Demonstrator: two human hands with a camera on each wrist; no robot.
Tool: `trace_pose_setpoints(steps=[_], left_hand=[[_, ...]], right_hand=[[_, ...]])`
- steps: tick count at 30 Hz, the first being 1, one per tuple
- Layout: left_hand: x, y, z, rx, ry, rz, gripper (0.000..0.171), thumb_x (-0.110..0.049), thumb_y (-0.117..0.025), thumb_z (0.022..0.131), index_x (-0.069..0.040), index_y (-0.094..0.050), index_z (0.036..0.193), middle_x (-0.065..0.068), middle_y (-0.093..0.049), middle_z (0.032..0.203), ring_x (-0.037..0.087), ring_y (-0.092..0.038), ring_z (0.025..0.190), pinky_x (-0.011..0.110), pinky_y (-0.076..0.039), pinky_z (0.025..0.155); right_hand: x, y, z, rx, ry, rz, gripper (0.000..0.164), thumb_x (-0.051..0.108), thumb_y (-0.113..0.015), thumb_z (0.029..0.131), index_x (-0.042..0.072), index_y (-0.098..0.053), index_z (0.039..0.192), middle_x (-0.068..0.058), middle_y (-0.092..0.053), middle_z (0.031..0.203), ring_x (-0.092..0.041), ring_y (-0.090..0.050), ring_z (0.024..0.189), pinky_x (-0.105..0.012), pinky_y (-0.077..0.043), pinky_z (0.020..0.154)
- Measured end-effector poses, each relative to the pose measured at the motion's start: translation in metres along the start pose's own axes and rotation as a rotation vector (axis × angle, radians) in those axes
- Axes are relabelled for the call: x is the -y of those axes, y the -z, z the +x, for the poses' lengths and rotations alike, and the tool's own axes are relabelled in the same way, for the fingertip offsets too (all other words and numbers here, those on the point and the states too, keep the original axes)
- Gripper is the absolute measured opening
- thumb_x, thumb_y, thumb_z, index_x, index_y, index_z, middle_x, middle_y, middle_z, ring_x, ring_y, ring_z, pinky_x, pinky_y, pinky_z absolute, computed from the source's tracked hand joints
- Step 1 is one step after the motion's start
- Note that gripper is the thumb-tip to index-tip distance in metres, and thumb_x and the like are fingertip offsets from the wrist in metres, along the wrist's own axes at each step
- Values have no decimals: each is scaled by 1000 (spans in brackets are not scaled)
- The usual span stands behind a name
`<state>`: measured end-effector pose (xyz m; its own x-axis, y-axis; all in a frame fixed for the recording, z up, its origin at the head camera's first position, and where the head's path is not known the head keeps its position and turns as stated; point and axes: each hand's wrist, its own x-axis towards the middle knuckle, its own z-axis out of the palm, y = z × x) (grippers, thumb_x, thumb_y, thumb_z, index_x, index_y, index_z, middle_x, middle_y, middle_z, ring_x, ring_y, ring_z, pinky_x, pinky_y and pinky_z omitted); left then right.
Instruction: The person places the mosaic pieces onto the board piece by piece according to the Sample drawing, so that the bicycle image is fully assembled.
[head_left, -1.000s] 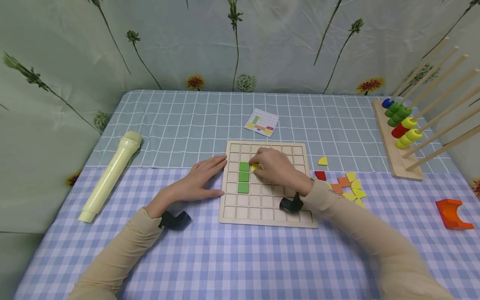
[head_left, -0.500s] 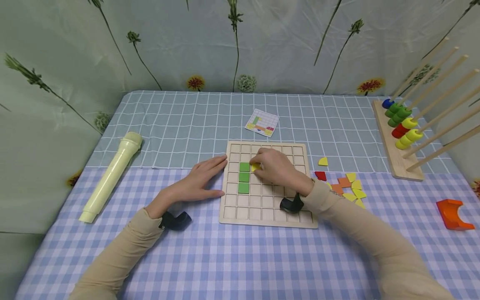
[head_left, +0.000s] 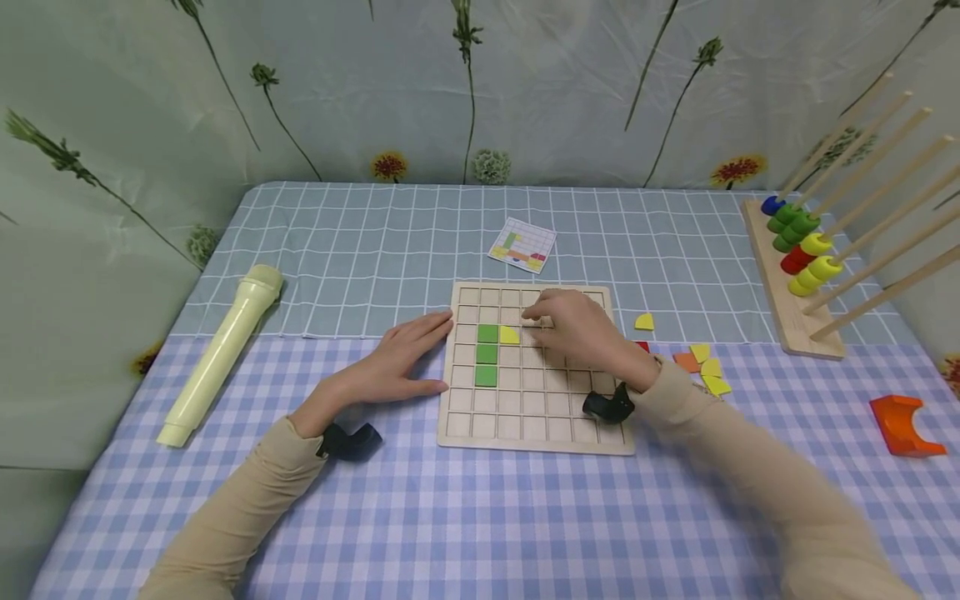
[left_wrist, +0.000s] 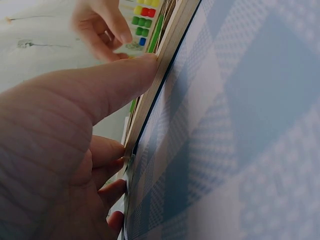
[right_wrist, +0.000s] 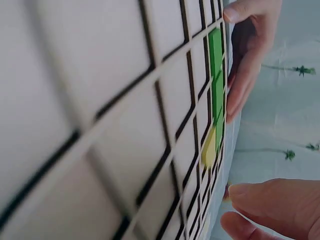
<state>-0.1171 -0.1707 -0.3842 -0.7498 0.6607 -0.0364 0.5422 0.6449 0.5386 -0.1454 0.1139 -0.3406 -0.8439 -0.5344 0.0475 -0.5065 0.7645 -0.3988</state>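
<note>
Centre of frame: saw yellow tile [head_left: 509, 335] beside green tiles [head_left: 487, 354], judged light, stiff, best pinched at edges; saw right hand [head_left: 576, 329] relaxed, empty, left hand [head_left: 401, 360] outstretched against board [head_left: 536, 446]

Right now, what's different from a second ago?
The right hand let go of the yellow piece and moved off to the right, leaving it beside the top green square. The left hand stayed at the left edge of the board.

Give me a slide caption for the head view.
Right hand above, and left hand at the edge of, a wooden grid board bearing three green squares and one yellow piece.
</note>
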Motion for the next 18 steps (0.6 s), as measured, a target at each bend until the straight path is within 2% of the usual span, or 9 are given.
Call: trace_pose_setpoints(steps=[3,10,15,18], left_hand=[[-1,0,0,3,4,-1,86,-34,-68,84,-6,-20,150,11,-17,158,30,-15,146,57,-16,110],[-2,2,1,6,9,6,86,-34,-67,84,-5,-20,150,12,-17,158,31,-16,146,57,-16,110],[-3,3,0,3,11,2,86,-33,-68,84,-5,-20,150,11,-17,158,30,-16,146,57,-16,110],[-2,2,0,0,10,3,86,-33,-68,84,-5,-20,150,11,-17,158,30,-16,146,57,-16,110]], right_hand=[[-10,5,-7,-15,-22,-14,24,9,-67,81,4,-72,104,-10,-70,96,-21,-63,81,-33,-47,66],[-35,13,-28,-32,-73,-38,22,8,-67,81,2,-72,102,-10,-70,90,-20,-60,75,-29,-44,63],[-50,21,-41,-33,-129,-35,21,7,-64,82,0,-72,101,-11,-70,86,-16,-51,62,-25,-37,56],[-56,25,-48,-25,-168,-38,22,8,-64,83,0,-71,102,-12,-70,86,-14,-48,60,-24,-35,54]])
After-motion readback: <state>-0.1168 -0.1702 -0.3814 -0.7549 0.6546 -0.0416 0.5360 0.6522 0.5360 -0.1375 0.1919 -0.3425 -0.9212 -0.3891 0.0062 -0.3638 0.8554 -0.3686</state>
